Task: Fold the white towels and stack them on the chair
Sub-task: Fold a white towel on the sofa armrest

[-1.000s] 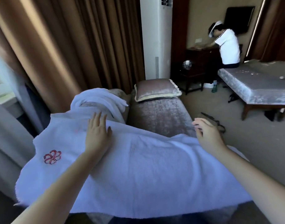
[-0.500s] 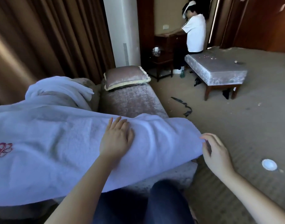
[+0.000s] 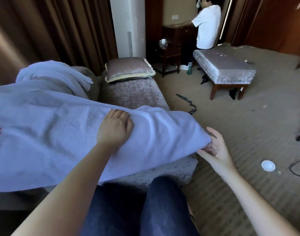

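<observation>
A large white towel (image 3: 52,133) with a red embroidered logo at its left edge lies spread across the front of the mauve velvet chair (image 3: 134,96). My left hand (image 3: 114,129) rests on the towel near its far edge, with the fingers curled down into the cloth. At the towel's right end, my right hand (image 3: 214,147) is palm up and pinches the corner between thumb and fingers. A second white towel (image 3: 54,74) lies crumpled over the chair's left arm.
A velvet pillow (image 3: 128,68) sits at the chair's back. On the carpet are a black strap (image 3: 188,103), a small white disc (image 3: 268,165) and a cable (image 3: 299,169). A padded bench (image 3: 227,67) stands to the right, with a person (image 3: 207,24) behind it by a dark side table (image 3: 166,53).
The view swung right. My left hand slid right along the towel and its fingers curled. My right hand dropped to the towel's right end and took its corner.
</observation>
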`<state>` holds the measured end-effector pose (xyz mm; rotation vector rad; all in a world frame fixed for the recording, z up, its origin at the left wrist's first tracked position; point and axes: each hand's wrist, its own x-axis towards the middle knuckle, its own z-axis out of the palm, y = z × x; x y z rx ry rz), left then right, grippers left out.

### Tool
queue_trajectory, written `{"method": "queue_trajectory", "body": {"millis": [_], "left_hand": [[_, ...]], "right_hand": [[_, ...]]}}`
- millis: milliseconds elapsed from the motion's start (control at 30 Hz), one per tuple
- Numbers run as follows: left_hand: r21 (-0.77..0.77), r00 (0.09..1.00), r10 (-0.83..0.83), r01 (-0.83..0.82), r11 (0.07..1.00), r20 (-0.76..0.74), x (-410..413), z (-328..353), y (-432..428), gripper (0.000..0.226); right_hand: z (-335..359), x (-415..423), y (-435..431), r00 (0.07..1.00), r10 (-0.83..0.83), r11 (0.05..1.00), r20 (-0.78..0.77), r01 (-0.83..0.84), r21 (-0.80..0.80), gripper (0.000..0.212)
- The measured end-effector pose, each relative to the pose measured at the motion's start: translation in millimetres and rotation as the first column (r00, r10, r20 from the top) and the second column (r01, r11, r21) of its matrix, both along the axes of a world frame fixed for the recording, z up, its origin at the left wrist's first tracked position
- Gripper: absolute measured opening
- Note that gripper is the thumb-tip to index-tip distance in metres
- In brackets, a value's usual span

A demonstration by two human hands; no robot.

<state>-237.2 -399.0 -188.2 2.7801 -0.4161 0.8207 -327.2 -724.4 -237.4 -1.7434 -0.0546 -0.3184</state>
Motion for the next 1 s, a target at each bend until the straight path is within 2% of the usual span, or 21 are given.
{"method": "queue_trajectory", "body": {"millis": [100,200,333,467,600,733,900,1000], "left_hand": [[-0.003,1.0,0.008,-0.008,1.0,0.014,-0.7,-0.6,-0.8,0.041],[-0.012,1.0,-0.002,0.002,1.0,0.008,-0.9,0.5,-2.4,0.042],[-0.022,0.999,-0.012,0.013,1.0,0.032,-1.7,-0.3,-2.1,0.04],[-0.018,0.999,-0.017,0.018,1.0,0.042,0.7,-1.7,-1.5,0.04],[-0.012,0.998,-0.022,0.023,1.0,0.066,1.8,-3.9,-0.3,0.04],[-0.024,0.994,-0.051,0.054,0.998,0.1,0.1,1.3,-2.0,0.037],[0.019,0.938,-0.157,0.159,0.987,0.311,-50.6,-18.2,-3.0,0.02],[0.124,0.93,-0.239,0.212,0.969,0.28,-89.3,-56.8,3.5,0.017]], "right_hand": [[-1.6,-4.5,1.8,0.999,-0.017,0.998,0.05,0.02,-0.06,0.083],[2.7,-4.5,3.2,0.993,-0.083,0.992,0.085,0.09,-0.088,0.077],[9.9,-5.1,5.1,0.985,-0.11,0.965,0.132,0.138,-0.224,0.062],[22.6,-10.8,-0.2,0.98,-0.078,0.967,0.183,0.12,-0.226,0.062],[32.7,-17.9,-12.0,0.988,0.005,0.982,0.152,0.024,-0.189,0.045],[19.8,-21.3,-15.2,0.999,-0.045,0.986,0.023,0.048,-0.163,0.045],[-13.0,-30.3,-13.3,0.981,-0.161,0.965,-0.109,0.133,-0.226,0.051],[-36.3,-37.9,-6.8,0.969,-0.241,0.906,-0.052,0.205,-0.371,0.041]]}}
